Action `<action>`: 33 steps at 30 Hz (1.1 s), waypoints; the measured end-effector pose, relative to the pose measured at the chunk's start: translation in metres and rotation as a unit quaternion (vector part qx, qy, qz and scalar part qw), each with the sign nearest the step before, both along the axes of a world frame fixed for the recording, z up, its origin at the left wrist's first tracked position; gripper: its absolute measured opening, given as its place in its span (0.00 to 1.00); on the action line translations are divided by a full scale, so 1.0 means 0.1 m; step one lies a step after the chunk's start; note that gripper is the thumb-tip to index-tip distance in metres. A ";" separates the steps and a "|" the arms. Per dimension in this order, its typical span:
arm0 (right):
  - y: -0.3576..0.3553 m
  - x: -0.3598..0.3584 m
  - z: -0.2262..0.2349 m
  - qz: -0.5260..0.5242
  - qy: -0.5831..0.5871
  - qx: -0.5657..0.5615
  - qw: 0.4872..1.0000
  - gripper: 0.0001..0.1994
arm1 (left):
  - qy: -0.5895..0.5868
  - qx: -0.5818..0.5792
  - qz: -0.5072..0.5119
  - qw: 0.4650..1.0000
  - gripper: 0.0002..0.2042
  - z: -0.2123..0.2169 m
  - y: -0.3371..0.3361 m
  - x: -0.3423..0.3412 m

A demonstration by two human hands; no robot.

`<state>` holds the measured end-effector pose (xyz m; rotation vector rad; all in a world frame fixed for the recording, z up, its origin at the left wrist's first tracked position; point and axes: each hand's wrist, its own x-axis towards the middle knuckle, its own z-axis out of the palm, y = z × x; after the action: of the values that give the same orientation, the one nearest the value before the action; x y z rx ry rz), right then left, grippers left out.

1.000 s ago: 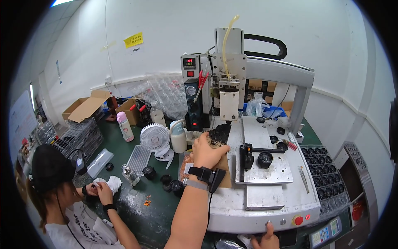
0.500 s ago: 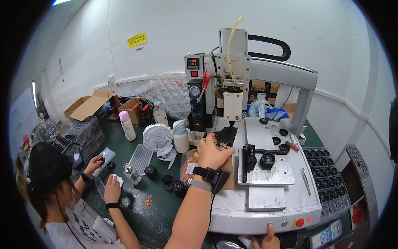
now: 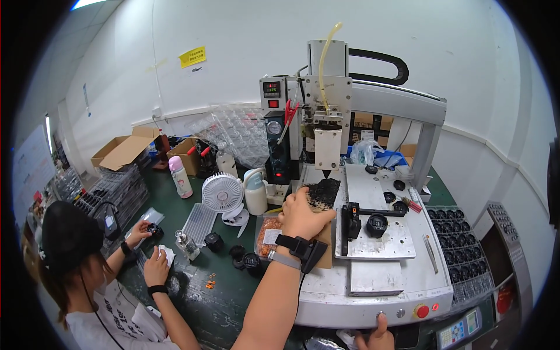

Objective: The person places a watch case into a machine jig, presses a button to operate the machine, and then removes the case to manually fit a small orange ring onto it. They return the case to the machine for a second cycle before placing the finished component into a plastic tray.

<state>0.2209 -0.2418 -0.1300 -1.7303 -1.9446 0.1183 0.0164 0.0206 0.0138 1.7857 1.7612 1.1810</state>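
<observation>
My left hand (image 3: 303,213) grips a piece of cardboard (image 3: 322,251) whose far end is caked with black glue-like residue (image 3: 324,191). That blackened end lies right at the dark nozzle tip (image 3: 328,174) of a benchtop dispensing machine (image 3: 328,146). A finger of my right hand (image 3: 376,337) stretches up to a round button on the machine's front panel; its other fingers are partly cut off by the lower edge. To the right of my left hand, a round black part (image 3: 377,225) sits on the metal fixture plate (image 3: 396,249).
A red emergency knob (image 3: 421,311) and a keypad controller (image 3: 459,332) are at the front right. Trays of black parts (image 3: 455,245) stand beyond. To the left are a white fan (image 3: 223,193), bottles, and a co-worker (image 3: 76,262) handling a small black part.
My left hand has shifted slightly right with the cardboard, its blackened end now further under the nozzle. My right hand stays at the button. The co-worker's far hand has moved right.
</observation>
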 end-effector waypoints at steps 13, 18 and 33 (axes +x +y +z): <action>0.00 0.01 0.00 0.013 -0.005 0.014 1.000 0.45 | -0.002 0.001 -0.020 1.000 0.42 0.03 -0.03 0.01; 0.00 0.00 0.01 0.015 -0.005 0.021 1.000 0.45 | 0.003 0.003 -0.026 1.000 0.42 0.03 -0.03 0.02; 0.02 -0.01 0.03 0.029 -0.008 0.054 0.998 0.46 | 0.034 0.022 -0.026 0.999 0.42 0.04 -0.07 0.04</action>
<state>0.2198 -0.2396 -0.1268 -1.6102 -1.9761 0.0192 0.0206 0.0131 0.0178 1.9063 1.7264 1.1599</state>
